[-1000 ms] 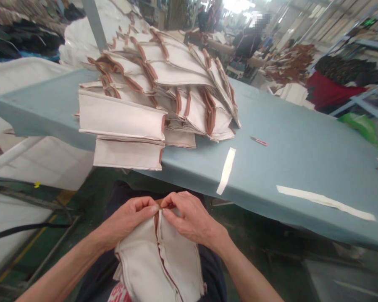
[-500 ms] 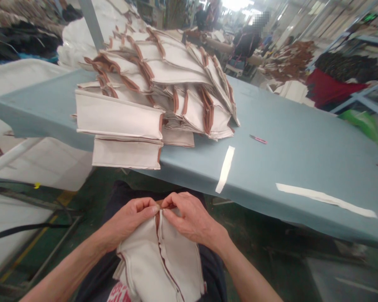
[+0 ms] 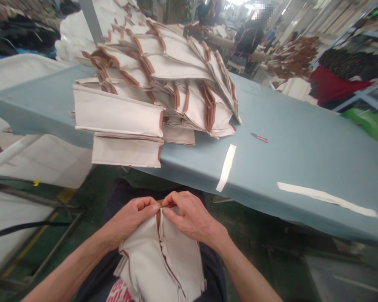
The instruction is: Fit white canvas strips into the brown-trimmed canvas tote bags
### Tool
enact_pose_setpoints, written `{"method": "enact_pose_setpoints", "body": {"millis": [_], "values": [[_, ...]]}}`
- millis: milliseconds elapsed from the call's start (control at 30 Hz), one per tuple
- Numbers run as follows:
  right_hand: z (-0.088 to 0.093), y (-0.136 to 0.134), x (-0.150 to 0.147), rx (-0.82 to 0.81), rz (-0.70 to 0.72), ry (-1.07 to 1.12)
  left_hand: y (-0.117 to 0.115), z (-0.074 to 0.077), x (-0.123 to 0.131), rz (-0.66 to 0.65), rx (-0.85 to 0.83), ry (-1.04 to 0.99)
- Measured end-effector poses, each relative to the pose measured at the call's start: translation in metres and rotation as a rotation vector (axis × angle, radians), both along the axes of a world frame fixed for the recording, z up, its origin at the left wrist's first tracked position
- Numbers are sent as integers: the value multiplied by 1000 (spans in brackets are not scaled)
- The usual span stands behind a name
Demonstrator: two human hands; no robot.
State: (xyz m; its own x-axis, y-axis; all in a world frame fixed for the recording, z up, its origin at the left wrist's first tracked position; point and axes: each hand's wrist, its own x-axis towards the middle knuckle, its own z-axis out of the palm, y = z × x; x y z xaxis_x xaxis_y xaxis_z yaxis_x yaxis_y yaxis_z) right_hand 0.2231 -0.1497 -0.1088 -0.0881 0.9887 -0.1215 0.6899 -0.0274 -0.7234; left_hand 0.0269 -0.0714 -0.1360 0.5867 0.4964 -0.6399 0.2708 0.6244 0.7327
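Observation:
On my lap lies a sewn piece of off-white fabric (image 3: 145, 256) with a brown-lined seam running down its middle. My left hand (image 3: 141, 216) pinches the far end of the piece just left of that seam. Right beside it, my right hand (image 3: 185, 214) pinches the same end on the other side, thumb and fingers closed. The fingertips of both hands nearly meet, and between them the seam parts in a narrow gap that shows brown inside. What lies under the fingertips is hidden.
A large pile of similar off-white pieces with brown edges (image 3: 182, 63) covers the left part of the blue-covered table (image 3: 290, 155). Two white strips lie near the front edge, one upright (image 3: 227, 167), one long (image 3: 327, 198). Thread snips (image 3: 260, 137) lie behind them. A person (image 3: 247, 42) is in the background.
The camera view has shifted slightly. Both hands keep their pinch on the fabric piece, with hardly any movement.

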Motion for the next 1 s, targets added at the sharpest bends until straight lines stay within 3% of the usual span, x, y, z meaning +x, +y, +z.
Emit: {"method": "enact_pose_setpoints", "body": {"millis": [300, 1000], "values": [[-8, 1, -1, -64, -16, -26, -5, -7, 1, 44, -60, -8], [-33, -13, -9, -215, -69, -2, -26, -42, -3, 139, -131, 2]]}}
